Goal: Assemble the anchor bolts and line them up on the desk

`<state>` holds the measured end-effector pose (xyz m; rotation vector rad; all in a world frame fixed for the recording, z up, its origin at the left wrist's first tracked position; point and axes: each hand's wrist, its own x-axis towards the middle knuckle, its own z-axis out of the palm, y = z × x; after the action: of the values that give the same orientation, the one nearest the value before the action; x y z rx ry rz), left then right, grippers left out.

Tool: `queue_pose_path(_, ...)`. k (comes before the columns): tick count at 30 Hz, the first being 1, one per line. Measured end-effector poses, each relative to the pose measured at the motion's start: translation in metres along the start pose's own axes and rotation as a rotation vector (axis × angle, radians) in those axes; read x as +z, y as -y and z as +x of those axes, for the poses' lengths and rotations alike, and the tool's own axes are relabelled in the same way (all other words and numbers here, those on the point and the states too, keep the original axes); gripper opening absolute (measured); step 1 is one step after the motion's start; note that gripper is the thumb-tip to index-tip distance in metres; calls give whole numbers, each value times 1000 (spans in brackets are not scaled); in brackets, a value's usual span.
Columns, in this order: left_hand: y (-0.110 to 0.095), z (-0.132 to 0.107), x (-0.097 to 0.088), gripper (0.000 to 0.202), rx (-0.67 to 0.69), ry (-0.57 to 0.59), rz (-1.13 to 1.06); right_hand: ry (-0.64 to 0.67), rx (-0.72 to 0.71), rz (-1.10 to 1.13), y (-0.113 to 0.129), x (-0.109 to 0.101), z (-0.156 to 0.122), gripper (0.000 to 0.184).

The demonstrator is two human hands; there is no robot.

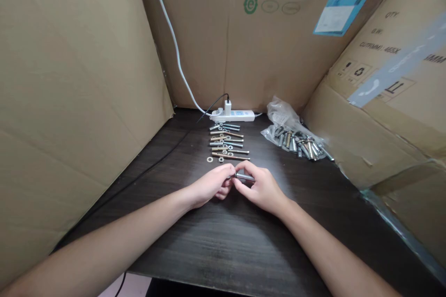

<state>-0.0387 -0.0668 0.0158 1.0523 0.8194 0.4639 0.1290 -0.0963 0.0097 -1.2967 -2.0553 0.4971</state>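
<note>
Left hand: the left hand had its fingers curled in, the tips pinched at the left end of the bolt.
Right hand: the right hand was closed round the other end, thumb and fingers gripping the shaft.
Held item: a bolt, a short cylinder of bright grey metal, lay level between the two hands, just above the table's centre.
Table: the table had a dark, matt top with a streaked wood grain.
Laid-out parts: a row of parts lay just beyond the hands in stacked lines; they were slim metal rods and sleeves, some silver, some brassy.
Washers: small flat washers sat at the near left of that row.
Container: a clear, crumpled plastic bag lay to the right, its mouth open toward the person.
Contents: a heap of loose bolts, silver and shiny, spilled from the bag.
Power strip: a white plastic power strip sat at the back edge with one plug in it.
Surround: plain brown cardboard walls enclosed the table on three sides.
</note>
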Motion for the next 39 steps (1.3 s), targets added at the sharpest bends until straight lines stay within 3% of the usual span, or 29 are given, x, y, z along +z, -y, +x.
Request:
queue_pose_path(12, -4, 0, -5, 22, -56, 37, -118, -32, 10, 24, -2, 0, 1, 16)
queue_pose_path(26, -3, 0, -4, 21, -23, 27, -184, -43, 3, 143, 0, -1, 1, 22)
queue_pose_path(34, -1, -1, -4, 27, -44, 91, -130, -26, 14, 194, 0, 3, 0, 23)
queue_pose_path(39, -4, -2, -4, 18, -51, 87, -104, -16, 27, 182, 0, 1, 1, 22)
